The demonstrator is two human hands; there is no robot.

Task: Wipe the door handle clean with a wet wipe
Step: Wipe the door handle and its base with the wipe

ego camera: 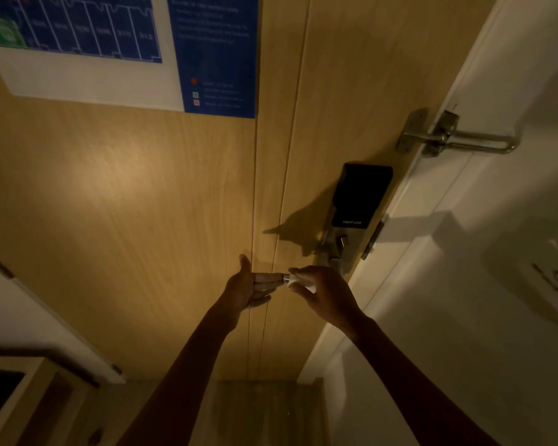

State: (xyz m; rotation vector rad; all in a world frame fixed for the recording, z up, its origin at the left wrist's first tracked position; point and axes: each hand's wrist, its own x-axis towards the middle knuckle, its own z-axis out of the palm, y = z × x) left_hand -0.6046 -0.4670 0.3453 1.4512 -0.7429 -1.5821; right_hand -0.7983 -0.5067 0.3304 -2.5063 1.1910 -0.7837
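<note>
While the wipe (292,280) is pinched round the handle (285,278) tip by the right hand (327,292), the left hand (247,286) is held spread just beside it, fingers at the tip. Handle is sited low right on the door (142,220), below the lock (361,194). Risks judged: handle pressed down, unlatching the door; wipe slipped off. Lock lettering is too blurred to be read; poster (213,53) text illegible.

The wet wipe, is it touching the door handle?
Touching. The head view shows the right hand pressing the wet wipe around the door handle, whose tip pokes out.
</note>
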